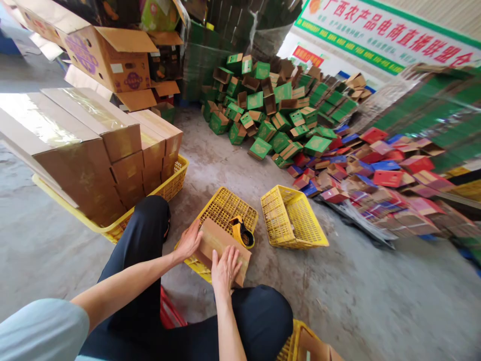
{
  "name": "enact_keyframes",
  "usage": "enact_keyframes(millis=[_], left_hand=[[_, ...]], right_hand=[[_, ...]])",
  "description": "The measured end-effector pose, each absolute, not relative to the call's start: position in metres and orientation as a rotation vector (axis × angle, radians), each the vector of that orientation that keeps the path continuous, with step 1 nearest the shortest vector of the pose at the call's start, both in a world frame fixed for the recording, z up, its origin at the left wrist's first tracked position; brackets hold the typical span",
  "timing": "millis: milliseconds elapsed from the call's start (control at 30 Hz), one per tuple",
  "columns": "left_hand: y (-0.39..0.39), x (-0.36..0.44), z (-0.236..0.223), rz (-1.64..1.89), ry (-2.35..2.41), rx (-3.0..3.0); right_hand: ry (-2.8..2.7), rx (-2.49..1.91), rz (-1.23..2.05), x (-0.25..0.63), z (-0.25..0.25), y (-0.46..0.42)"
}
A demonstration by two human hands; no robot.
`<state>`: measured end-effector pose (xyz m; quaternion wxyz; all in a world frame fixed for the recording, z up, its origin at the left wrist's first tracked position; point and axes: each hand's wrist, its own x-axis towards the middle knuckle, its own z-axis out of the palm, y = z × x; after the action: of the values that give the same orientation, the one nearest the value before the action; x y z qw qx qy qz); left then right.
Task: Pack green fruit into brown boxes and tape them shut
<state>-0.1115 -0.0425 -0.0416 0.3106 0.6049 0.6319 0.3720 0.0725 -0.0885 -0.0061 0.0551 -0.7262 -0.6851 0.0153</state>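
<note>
A small brown cardboard box [214, 240] lies on an upturned yellow plastic crate [225, 203] in front of my knees. My left hand [189, 240] rests against the box's left end, fingers stretched along it. My right hand [224, 269] lies flat on top of the box near its front edge, fingers spread. A yellow tape dispenser [241, 231] sits on the crate just behind the box, touching neither hand.
A second yellow crate [291, 216] lies tipped to the right. Taped brown boxes [93, 145] are stacked on a yellow tray [173, 185] at left. Heaps of green boxes [270, 110] and red and blue boxes [376, 170] cover the floor behind and right.
</note>
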Motion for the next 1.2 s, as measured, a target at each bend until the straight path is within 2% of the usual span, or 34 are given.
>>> enact_keyframes(millis=[367, 633, 1033, 1200], left_hand=[[-0.037, -0.119, -0.051, 1.068, 1.568, 1.401], [-0.03, -0.129, -0.052, 1.12, 1.58, 1.289], [-0.038, -0.126, -0.053, 1.077, 1.494, 1.418], [-0.041, -0.12, -0.048, 1.009, 1.512, 1.569]], right_hand=[[-2.303, -1.889, 0.164, 0.007, -0.007, -0.068], [-2.354, -1.954, -0.003, -0.026, 0.021, -0.048], [-2.307, -1.948, 0.058, -0.013, 0.018, -0.057], [-2.283, -1.949, 0.012, 0.018, 0.008, -0.068]])
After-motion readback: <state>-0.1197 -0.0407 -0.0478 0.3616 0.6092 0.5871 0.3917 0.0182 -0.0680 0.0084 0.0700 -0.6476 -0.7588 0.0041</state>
